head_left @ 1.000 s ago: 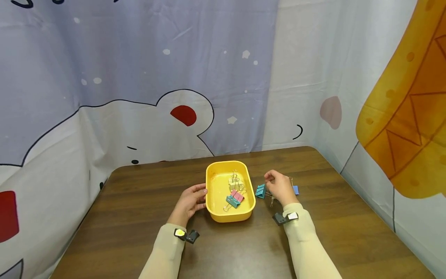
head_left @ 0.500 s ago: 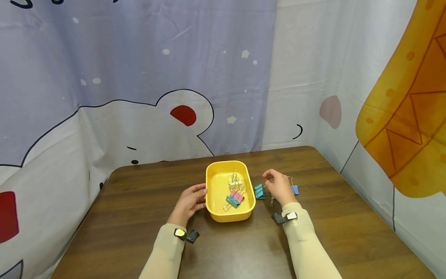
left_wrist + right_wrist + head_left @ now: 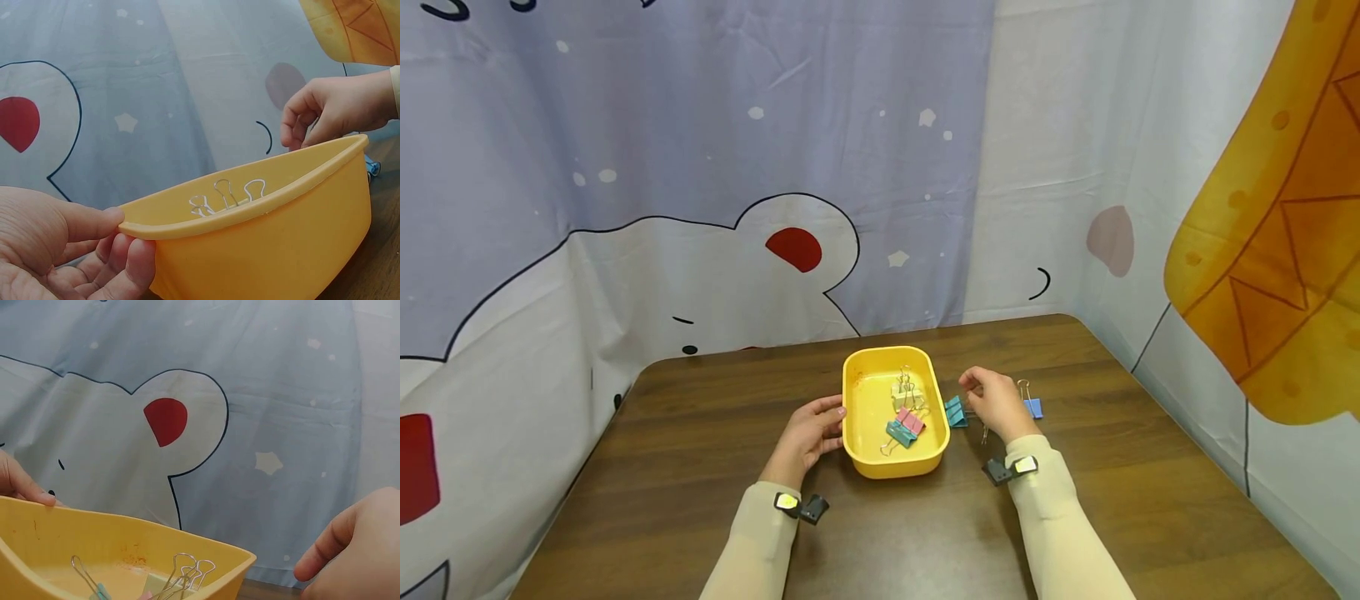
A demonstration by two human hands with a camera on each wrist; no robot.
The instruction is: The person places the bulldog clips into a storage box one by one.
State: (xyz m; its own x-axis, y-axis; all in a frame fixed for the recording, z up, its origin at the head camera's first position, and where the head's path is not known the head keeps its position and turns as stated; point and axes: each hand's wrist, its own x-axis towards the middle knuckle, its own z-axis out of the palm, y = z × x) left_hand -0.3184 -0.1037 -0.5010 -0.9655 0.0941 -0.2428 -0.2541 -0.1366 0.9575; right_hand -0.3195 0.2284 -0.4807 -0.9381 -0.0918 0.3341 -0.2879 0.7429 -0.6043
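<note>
1. Yellow tray (image 3: 898, 468), on table (image 3: 662, 500); rim pinched by left hand (image 3: 805, 435).
2. Inside: pink clip (image 3: 912, 420), inner teal clip (image 3: 901, 433), pale yellow clips (image 3: 908, 400), count unclear.
3. Just outside: outer teal clip (image 3: 955, 412), by right hand (image 3: 997, 405); grip hidden, cannot tell.

Perhaps a curtained-off indoor corner: cartoon-print drapes (image 3: 880, 167) behind a wood-grain table (image 3: 902, 533).

In the head view, the right hand (image 3: 999, 406) hides part of the teal clip (image 3: 956, 412), so whether its fingers grip anything cannot be told. In the left wrist view, the yellow tub (image 3: 269, 256) covers all but the wire loops (image 3: 255, 181) of the clips inside (image 3: 911, 422). The right wrist view crops the left hand (image 3: 20, 482), right hand and tub at its edges.
</note>
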